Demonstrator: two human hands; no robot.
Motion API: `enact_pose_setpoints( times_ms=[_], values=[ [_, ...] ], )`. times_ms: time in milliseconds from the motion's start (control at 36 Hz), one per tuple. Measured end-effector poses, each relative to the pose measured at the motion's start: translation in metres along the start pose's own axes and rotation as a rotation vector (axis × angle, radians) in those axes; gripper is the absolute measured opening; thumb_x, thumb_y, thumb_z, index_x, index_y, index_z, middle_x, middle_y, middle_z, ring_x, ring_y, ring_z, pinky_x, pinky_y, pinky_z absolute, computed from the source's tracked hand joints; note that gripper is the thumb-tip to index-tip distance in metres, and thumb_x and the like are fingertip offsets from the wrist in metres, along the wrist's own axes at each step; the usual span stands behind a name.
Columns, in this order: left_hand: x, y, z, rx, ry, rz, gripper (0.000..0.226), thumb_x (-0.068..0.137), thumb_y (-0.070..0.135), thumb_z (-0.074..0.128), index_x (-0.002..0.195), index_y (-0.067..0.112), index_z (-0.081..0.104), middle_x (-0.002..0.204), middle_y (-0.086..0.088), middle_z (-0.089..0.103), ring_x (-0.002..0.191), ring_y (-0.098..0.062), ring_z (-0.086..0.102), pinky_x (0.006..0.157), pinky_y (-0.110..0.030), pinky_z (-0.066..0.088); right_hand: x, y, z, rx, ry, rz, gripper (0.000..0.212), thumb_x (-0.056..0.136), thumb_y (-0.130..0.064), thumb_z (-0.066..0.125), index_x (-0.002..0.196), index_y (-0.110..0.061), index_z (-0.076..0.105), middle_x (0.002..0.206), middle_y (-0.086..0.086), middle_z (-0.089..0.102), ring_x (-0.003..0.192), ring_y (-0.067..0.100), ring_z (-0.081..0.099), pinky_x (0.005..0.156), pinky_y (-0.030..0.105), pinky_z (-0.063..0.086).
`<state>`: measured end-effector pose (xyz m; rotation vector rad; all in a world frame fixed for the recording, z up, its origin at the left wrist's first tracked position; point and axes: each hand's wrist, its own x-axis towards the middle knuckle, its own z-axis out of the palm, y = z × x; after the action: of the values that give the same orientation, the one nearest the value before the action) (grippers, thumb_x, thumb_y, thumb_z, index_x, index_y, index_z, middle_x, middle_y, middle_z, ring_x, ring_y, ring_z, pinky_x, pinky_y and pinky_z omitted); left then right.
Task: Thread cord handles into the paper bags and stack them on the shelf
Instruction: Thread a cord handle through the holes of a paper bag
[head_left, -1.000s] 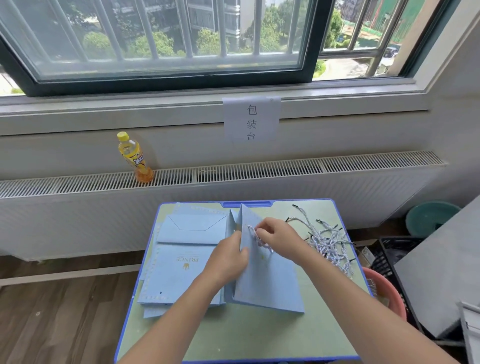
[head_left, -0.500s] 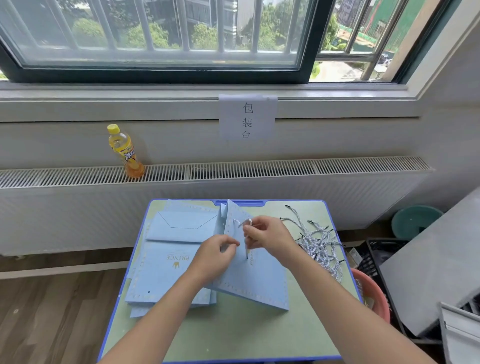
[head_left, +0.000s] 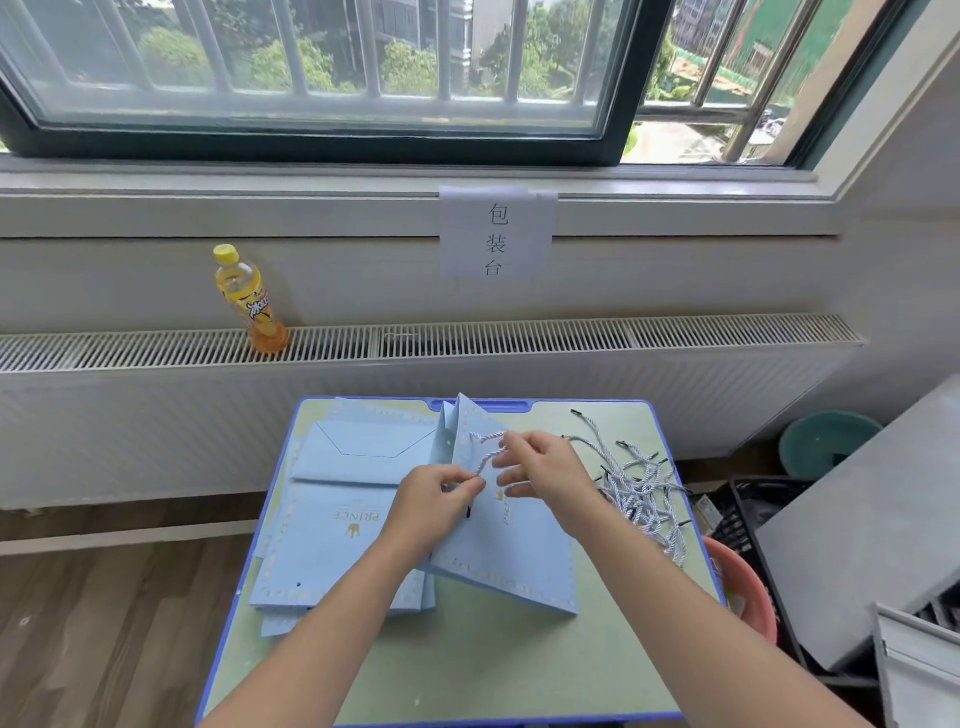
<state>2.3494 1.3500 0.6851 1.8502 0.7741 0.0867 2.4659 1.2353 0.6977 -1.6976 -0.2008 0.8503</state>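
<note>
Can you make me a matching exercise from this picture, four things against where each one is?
Things:
1. bottle
2. loose cords
3. flat bags
4. paper sign

Places:
A. table's right side
B. taped below the window sill
C. on the radiator grille
D. table's left side

Pairs: 1-C, 2-A, 3-D, 4-B

A yellow drink bottle (head_left: 249, 301) stands on the radiator grille (head_left: 519, 340).

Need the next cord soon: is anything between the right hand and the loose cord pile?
Nothing visible. The cord pile lies bare on the table just right of the right hand, which pinches the current cord.
</note>
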Motion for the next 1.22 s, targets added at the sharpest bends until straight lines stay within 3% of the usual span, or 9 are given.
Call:
enact_pose_setpoints(
  times_ms=[167, 250, 389, 472, 528, 611, 722, 861, 1222],
  values=[
    [0.003, 0.005, 0.001, -0.162, 0.050, -0.057, 0.012, 0.090, 0.025, 0.068, 0.082, 0.023, 0.076, 0.072, 0.009, 0.071, 0.062, -0.003, 0.053, 0.052, -0.011, 0.038, -0.009, 0.024, 0.006, -0.335, -0.146, -0.060, 0.006, 0.089, -0.009, 0.062, 0.091, -0.015, 0.062, 0.081, 0.002, 0.071, 0.065, 0.011, 0.065, 0.062, 0.025, 0.052],
    [0.004, 0.004, 0.001, -0.226, 0.068, -0.076, 0.012, 0.090, 0.023, 0.068, 0.081, 0.024, 0.076, 0.086, -0.007, 0.074, 0.070, -0.012, 0.055, 0.057, -0.016, 0.042, -0.011, 0.024, 0.012, -0.385, -0.122, -0.082, 0.008, 0.082, -0.013, 0.067, 0.086, -0.017, 0.062, 0.078, 0.002, 0.070, 0.068, 0.013, 0.063, 0.063, 0.029, 0.052],
    [0.001, 0.007, 0.001, -0.330, 0.000, -0.054, 0.013, 0.090, 0.016, 0.067, 0.083, 0.017, 0.078, 0.082, -0.003, 0.076, 0.079, -0.010, 0.067, 0.078, -0.023, 0.051, -0.008, 0.021, 0.017, -0.432, -0.059, -0.084, 0.030, 0.070, -0.038, 0.073, 0.076, -0.011, 0.059, 0.073, 0.003, 0.066, 0.065, 0.013, 0.056, 0.064, 0.035, 0.050],
    [0.000, 0.008, 0.001, -0.344, -0.014, -0.031, 0.014, 0.092, 0.016, 0.066, 0.084, 0.016, 0.077, 0.081, -0.006, 0.075, 0.074, -0.009, 0.065, 0.076, -0.021, 0.049, -0.007, 0.021, 0.020, -0.407, -0.028, -0.087, 0.018, 0.078, -0.026, 0.071, 0.074, -0.013, 0.059, 0.071, 0.003, 0.067, 0.063, 0.014, 0.057, 0.064, 0.034, 0.049],
    [0.000, 0.007, 0.001, -0.337, 0.019, -0.040, 0.013, 0.093, 0.016, 0.063, 0.098, 0.023, 0.073, 0.077, 0.002, 0.070, 0.069, -0.006, 0.058, 0.068, -0.013, 0.045, -0.008, 0.021, 0.020, -0.360, -0.039, -0.077, 0.008, 0.082, -0.016, 0.068, 0.078, -0.014, 0.061, 0.074, 0.004, 0.069, 0.064, 0.015, 0.059, 0.067, 0.035, 0.053],
    [-0.001, 0.001, -0.003, -0.325, 0.021, -0.056, 0.043, 0.094, 0.009, 0.056, 0.130, 0.033, 0.053, 0.068, -0.003, 0.044, 0.061, -0.011, 0.041, 0.055, -0.013, 0.039, -0.012, 0.025, 0.017, -0.258, -0.047, -0.034, 0.006, 0.084, -0.010, 0.067, 0.088, -0.015, 0.067, 0.076, 0.002, 0.069, 0.066, 0.013, 0.062, 0.065, 0.027, 0.053],
    [-0.005, -0.003, -0.006, -0.437, -0.063, -0.056, 0.067, 0.089, -0.006, 0.048, 0.142, 0.032, 0.033, 0.099, -0.012, 0.073, 0.083, -0.019, 0.064, 0.082, -0.035, 0.054, -0.018, 0.030, 0.014, -0.076, -0.040, -0.007, 0.008, 0.084, -0.002, 0.068, 0.080, -0.008, 0.066, 0.073, 0.003, 0.069, 0.064, 0.014, 0.064, 0.064, 0.023, 0.054],
    [-0.013, -0.002, -0.010, -0.511, -0.217, 0.050, 0.054, 0.085, -0.018, 0.046, 0.125, 0.014, 0.061, 0.114, -0.006, 0.072, 0.112, -0.023, 0.065, 0.085, -0.024, 0.053, -0.022, 0.034, 0.012, 0.002, -0.026, -0.012, 0.005, 0.085, -0.003, 0.069, 0.082, -0.004, 0.067, 0.076, 0.006, 0.071, 0.068, 0.015, 0.066, 0.069, 0.026, 0.056],
    [-0.012, -0.016, -0.008, -0.554, -0.251, 0.039, 0.060, 0.087, -0.015, 0.057, 0.139, 0.014, 0.047, 0.127, -0.001, 0.066, 0.119, -0.014, 0.061, 0.093, -0.022, 0.050, -0.028, 0.039, 0.012, -0.134, 0.072, -0.075, 0.009, 0.083, -0.009, 0.073, 0.076, -0.009, 0.068, 0.069, 0.002, 0.068, 0.062, 0.012, 0.061, 0.070, 0.032, 0.055]
  ],
)
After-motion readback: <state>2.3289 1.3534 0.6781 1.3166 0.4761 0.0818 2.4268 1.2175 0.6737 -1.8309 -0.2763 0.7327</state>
